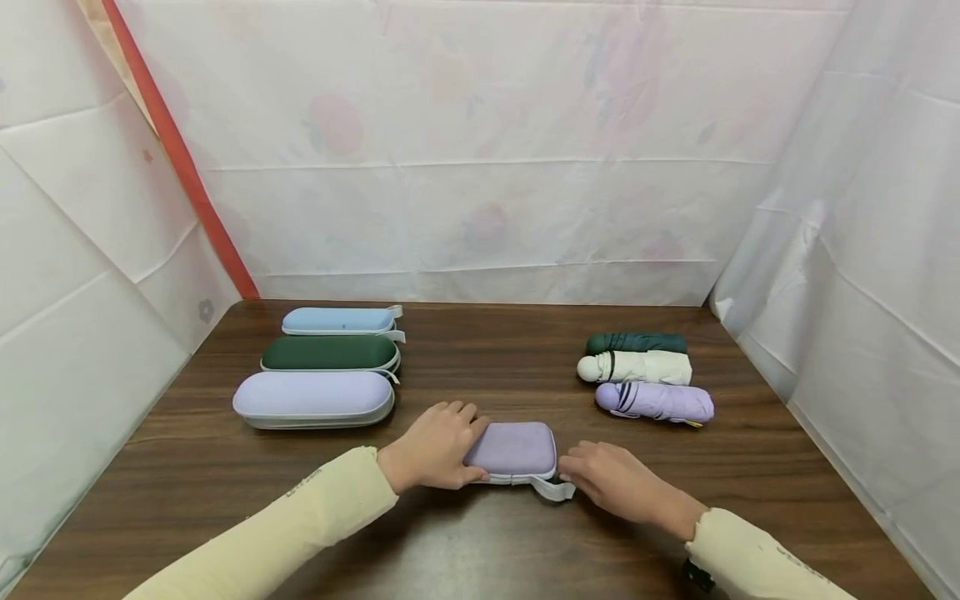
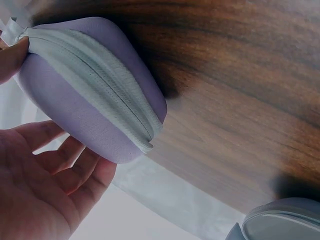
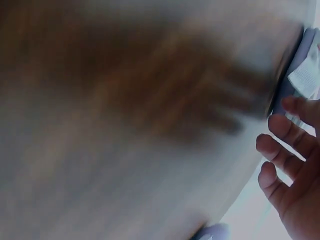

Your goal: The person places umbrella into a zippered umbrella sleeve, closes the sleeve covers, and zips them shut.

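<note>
The small purple case (image 1: 513, 450) lies at the near middle of the tabletop (image 1: 480, 550), between the two hands. The left hand (image 1: 442, 446) is clamped on the left end of this case, with the thumb on the near edge and the fingers at the far side; the left wrist view shows the pale zip band (image 2: 95, 82) running along the case's side. A pale loop strap (image 1: 553, 490) extends from the near right corner. The right hand (image 1: 617, 482) is positioned just beside the right end, its fingers slightly bent and apart from one another, gripping nothing visible; whether a fingertip touches the case or strap cannot be told. Lettering is printed on the left sleeve (image 1: 303, 482) and on the right sleeve (image 1: 795, 558), but it is too small to read. A dark band (image 1: 697, 575) shows at the right wrist. Three long cases are set in a row at the left: light blue case (image 1: 337, 320) farthest, dark green case (image 1: 330, 352) in the middle, lilac case (image 1: 311, 396) nearest. A small mark on the light blue case is not legible. Three folded umbrellas are set at the right: dark green umbrella (image 1: 645, 342) farthest, white umbrella (image 1: 648, 367) in the middle, purple umbrella (image 1: 663, 402) nearest.
</note>
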Tool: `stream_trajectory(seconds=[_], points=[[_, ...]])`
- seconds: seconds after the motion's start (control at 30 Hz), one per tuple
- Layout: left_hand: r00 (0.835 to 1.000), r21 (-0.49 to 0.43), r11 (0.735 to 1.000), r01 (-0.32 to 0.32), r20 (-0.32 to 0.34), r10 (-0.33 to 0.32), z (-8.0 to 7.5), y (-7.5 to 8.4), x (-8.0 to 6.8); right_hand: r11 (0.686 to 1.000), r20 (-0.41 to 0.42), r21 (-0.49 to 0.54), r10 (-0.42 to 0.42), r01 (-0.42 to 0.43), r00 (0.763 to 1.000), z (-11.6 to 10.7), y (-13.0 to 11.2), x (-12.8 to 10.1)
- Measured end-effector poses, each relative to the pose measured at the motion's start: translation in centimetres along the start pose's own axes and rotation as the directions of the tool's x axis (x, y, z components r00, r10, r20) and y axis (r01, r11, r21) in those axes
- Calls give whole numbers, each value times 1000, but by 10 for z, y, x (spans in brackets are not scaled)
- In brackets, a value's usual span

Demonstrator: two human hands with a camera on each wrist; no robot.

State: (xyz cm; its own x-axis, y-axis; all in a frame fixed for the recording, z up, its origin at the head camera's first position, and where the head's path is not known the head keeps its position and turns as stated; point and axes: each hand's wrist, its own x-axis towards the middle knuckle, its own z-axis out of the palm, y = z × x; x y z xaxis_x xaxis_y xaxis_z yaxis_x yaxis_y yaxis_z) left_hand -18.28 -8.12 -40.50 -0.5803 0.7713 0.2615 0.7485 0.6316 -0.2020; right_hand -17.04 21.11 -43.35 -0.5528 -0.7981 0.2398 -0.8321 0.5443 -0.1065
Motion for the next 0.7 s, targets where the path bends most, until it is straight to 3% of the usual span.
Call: stream_trajectory(seconds=[0.47,0.6,0.7], points=[[1000,-3,1000,14,-19,-14,3,0,-3,998,-9,26,50,-49,999,5,-33,11],[1000,-41,999,23,-11,-23,4,-2,-7,997,-3,11,80,-80,997,2,-33,10],[999,-99,994,47,31,-44,4,-6,-15,990,-46,0,144,-144,988,-1,-29,9]])
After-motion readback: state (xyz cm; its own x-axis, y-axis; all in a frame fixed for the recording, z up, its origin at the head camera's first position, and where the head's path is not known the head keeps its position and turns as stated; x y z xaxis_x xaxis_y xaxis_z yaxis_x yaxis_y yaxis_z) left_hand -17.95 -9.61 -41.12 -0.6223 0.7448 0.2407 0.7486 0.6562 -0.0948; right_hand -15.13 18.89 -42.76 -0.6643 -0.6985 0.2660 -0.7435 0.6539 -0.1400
